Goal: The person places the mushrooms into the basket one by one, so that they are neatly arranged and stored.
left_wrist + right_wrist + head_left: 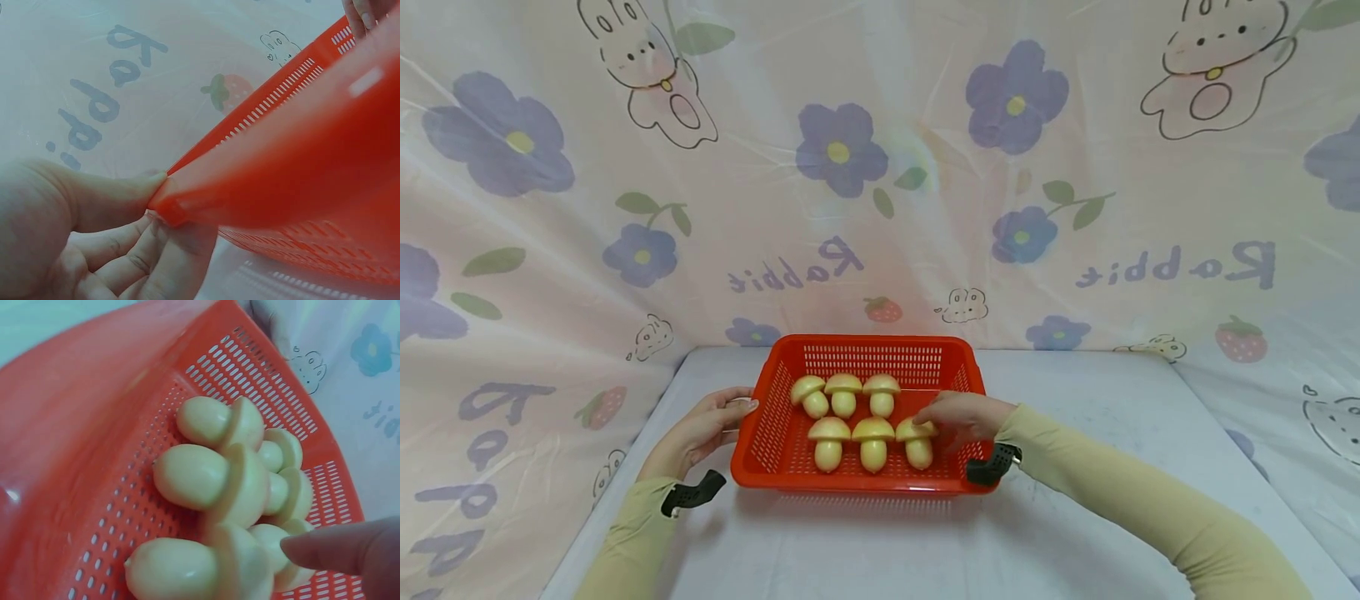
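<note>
A red plastic basket [865, 482] with slotted walls holds several toy mushrooms in two rows, their stems toward the person. My left hand [703, 429] pinches the basket's left rim between thumb and fingers, plainly seen in the left wrist view. My right hand [964, 414] is inside the basket on the right, its fingertips at the cap of the front-right mushroom [918, 450]. In the right wrist view one straight finger [337, 547] reaches over the mushrooms, not curled round any. Its other fingers are hidden there. Beside that mushroom lies the front-middle mushroom [873, 450].
The basket stands on a white-covered table [1097, 433]. Behind and at the sides hangs a pale curtain [917, 225] printed with flowers, rabbits and strawberries. Each wrist wears a black strap [694, 493].
</note>
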Tool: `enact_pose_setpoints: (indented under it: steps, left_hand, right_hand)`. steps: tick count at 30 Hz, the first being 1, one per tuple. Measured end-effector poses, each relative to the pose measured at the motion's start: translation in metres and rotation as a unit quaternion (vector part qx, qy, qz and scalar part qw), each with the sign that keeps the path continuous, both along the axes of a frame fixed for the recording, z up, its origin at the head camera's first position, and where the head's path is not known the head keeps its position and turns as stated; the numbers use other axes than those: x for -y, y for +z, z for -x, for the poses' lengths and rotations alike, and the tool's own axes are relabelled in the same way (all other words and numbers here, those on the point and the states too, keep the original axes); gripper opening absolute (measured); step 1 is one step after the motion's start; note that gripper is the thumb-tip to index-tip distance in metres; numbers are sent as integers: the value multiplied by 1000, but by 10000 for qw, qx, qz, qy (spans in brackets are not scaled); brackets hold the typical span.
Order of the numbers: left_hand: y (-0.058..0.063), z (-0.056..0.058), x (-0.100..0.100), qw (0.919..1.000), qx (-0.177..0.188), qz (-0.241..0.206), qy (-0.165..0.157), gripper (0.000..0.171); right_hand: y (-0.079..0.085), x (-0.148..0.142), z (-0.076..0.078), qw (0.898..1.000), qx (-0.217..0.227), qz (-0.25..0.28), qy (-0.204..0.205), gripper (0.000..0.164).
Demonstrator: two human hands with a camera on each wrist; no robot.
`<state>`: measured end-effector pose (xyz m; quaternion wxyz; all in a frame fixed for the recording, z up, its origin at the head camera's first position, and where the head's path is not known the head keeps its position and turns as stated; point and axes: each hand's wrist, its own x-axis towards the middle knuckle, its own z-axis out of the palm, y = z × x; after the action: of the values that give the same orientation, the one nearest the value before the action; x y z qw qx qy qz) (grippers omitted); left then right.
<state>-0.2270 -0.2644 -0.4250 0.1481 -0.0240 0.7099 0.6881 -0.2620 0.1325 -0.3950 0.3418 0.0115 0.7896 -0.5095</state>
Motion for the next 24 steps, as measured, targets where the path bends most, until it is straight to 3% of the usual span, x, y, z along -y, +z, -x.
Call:
enact_pose_setpoints:
  steps: [4, 9, 19, 24]
  left_hand:
    - [0, 1, 0, 10000, -4, 18, 22, 54]
    - [-1, 1, 0, 10000, 7, 47, 47, 55]
    - [0, 0, -1, 9999, 31, 107, 133, 57]
    - [1, -1, 0, 9998, -5, 172, 116, 59]
  right_hand:
    - [7, -4, 0, 9997, -166, 16, 179, 39]
    - [17, -10, 0, 9993, -284, 202, 112, 38]
    - [30, -26, 0, 9963, -220, 826, -98, 41]
    - [36, -40, -3, 9915, -281, 1267, 25, 48]
